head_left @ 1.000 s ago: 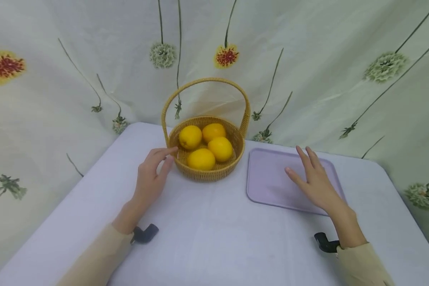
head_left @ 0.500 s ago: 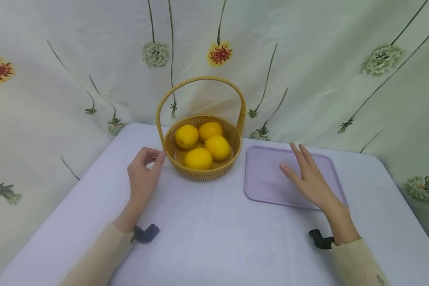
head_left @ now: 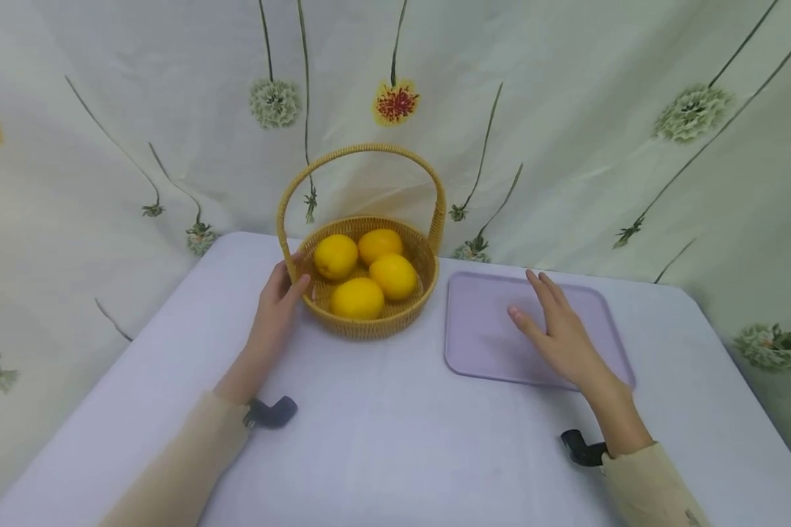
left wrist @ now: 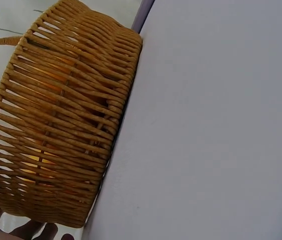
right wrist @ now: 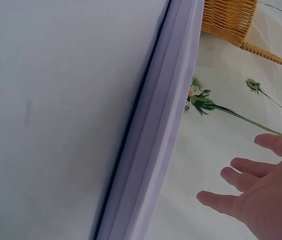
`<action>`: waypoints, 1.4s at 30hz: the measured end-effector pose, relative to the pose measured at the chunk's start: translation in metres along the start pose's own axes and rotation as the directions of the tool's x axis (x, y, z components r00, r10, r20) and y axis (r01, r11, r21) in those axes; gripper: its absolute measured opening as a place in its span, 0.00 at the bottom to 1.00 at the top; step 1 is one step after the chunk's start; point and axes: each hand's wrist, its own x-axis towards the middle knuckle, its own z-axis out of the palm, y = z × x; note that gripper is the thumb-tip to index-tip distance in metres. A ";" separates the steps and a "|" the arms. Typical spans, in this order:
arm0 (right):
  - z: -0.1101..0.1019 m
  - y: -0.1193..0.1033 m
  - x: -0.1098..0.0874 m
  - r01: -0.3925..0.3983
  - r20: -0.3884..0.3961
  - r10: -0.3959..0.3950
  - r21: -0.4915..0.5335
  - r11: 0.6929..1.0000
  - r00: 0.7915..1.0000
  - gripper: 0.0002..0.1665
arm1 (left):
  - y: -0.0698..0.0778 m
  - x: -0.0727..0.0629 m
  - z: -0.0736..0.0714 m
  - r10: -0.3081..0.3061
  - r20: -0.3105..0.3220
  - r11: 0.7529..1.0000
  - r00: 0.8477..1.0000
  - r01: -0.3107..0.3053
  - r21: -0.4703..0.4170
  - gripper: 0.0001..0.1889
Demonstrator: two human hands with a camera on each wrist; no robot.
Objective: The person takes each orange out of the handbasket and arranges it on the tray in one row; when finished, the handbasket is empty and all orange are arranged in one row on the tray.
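Note:
At the left side of the wicker basket, my left hand grips the rim near the foot of the handle. Its thumb lies over the rim, and its fingers show along the outer wall in the left wrist view. Several yellow lemons lie inside the basket, whose tall handle arches above them. Over the lilac tray hovers my right hand, fingers straight and spread, holding nothing. In the right wrist view the fingers are apart from the tray's edge.
A white cloth covers the table. Right behind the basket and tray hangs a flower-printed curtain. The tray stands just right of the basket, with a narrow strip of cloth between them. A black wrist device sits at my left cuff.
My left hand was beside the basket with thumb and fingers close together; it has moved in and taken hold of the rim. My right hand stays spread over the tray.

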 end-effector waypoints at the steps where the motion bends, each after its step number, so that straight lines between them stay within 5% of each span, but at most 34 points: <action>1: 0.002 -0.001 0.000 0.005 -0.004 -0.005 0.002 1.000 1.000 0.48 | -0.002 0.000 -0.001 -0.012 -0.001 1.000 1.000 0.012 -0.004 0.30; 8: 0.012 -0.005 0.005 0.034 -0.015 -0.034 0.014 0.999 0.999 0.47 | -0.008 0.000 -0.004 0.001 0.001 0.998 1.000 -0.001 -0.059 0.30; 17: 0.022 -0.015 0.008 0.084 -0.005 -0.084 0.040 0.996 0.996 0.45 | -0.012 -0.003 -0.003 -0.066 0.016 0.994 0.998 0.067 -0.083 0.31; 25: 0.031 -0.043 0.024 0.125 0.024 -0.127 0.067 0.990 0.992 0.46 | -0.010 -0.005 -0.004 -0.031 0.003 0.996 1.000 0.031 -0.088 0.30; 30: 0.038 -0.061 0.037 0.164 0.017 -0.167 0.090 0.982 0.986 0.46 | 0.010 -0.013 -0.002 -0.039 0.016 0.995 0.999 0.041 -0.095 0.31; 37: 0.051 -0.086 0.052 0.184 -0.010 -0.184 0.122 0.975 0.983 0.46 | -0.013 -0.005 0.001 -0.049 0.015 0.995 0.999 0.050 -0.083 0.31; 42: 0.059 -0.098 0.060 0.185 -0.019 -0.184 0.144 0.972 0.983 0.46 | -0.002 -0.008 0.004 -0.065 0.022 0.993 0.998 0.067 -0.098 0.30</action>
